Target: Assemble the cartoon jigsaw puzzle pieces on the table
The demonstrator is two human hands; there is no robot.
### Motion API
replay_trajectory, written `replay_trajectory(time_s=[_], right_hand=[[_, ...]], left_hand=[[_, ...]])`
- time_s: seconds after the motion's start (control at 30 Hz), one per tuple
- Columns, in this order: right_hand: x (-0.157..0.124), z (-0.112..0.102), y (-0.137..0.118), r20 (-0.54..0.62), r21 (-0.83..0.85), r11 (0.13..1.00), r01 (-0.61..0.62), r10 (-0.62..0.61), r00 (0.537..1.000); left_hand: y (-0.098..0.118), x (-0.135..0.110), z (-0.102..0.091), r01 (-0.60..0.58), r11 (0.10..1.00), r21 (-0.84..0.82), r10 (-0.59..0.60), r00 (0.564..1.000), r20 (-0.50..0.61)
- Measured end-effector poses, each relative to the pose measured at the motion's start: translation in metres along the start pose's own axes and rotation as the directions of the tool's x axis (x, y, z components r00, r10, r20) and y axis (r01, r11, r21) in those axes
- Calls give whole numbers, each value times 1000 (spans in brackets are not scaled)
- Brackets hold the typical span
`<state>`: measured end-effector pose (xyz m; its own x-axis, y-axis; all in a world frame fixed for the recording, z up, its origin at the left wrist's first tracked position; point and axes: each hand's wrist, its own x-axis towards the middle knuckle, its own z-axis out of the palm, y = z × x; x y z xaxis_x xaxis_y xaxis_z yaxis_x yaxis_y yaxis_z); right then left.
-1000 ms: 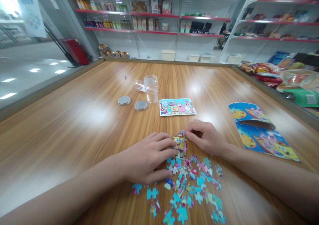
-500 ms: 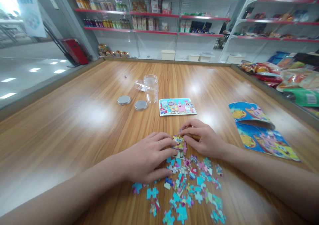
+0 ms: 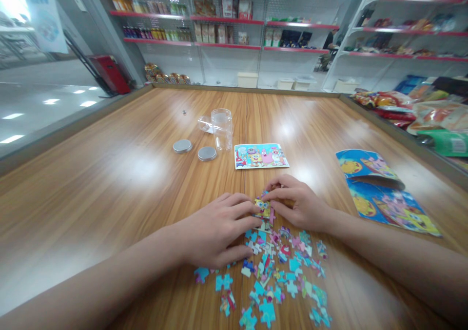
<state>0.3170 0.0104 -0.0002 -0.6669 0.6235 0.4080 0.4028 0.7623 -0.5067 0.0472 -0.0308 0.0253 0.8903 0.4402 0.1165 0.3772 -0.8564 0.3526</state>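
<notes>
Several joined puzzle pieces, showing a yellow face with big eyes, lie on the table between my hands. My left hand lies flat with its fingers spread, the fingertips resting on the left side of that joined section. From the right, my right hand pinches a small purplish puzzle piece against the section's top edge; its fingers hide most of the piece. Many loose puzzle pieces, mostly light blue with some pink and green, are scattered nearer to me.
Beyond my hands lies a picture card. Left of it are a clear plastic jar, another clear container on its side and two silver lids. A blue printed sheet curls at right. Snack bags sit past the table's right edge.
My hands have barely moved. The fingers of my right hand have shifted slightly at the top of the joined section, and more of the purplish piece shows.
</notes>
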Motion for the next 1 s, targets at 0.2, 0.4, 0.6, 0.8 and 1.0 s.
replay_trajectory(time_s=[0.2,0.4,0.6,0.8,1.0], right_hand=[[0,0,-1,17,-34,999,16,-16,1000],[0,1,-1,7,-45,999,1,-1,1000],[2,-1,-1,-1,-37,999,-33,33,999],[0,-2,-1,16,2,1000,-9,9,1000],[-1,0,0,8,7,999,43,-43,999]], left_hand=[[0,0,1,-7,1000,0,7,1000,-9],[0,0,0,-11,1000,-6,11,999,-31],[0,0,1,-11,1000,-1,11,999,-45],[0,0,2,-14,1000,-1,14,999,-50],[0,1,1,-12,1000,-3,12,999,-42]])
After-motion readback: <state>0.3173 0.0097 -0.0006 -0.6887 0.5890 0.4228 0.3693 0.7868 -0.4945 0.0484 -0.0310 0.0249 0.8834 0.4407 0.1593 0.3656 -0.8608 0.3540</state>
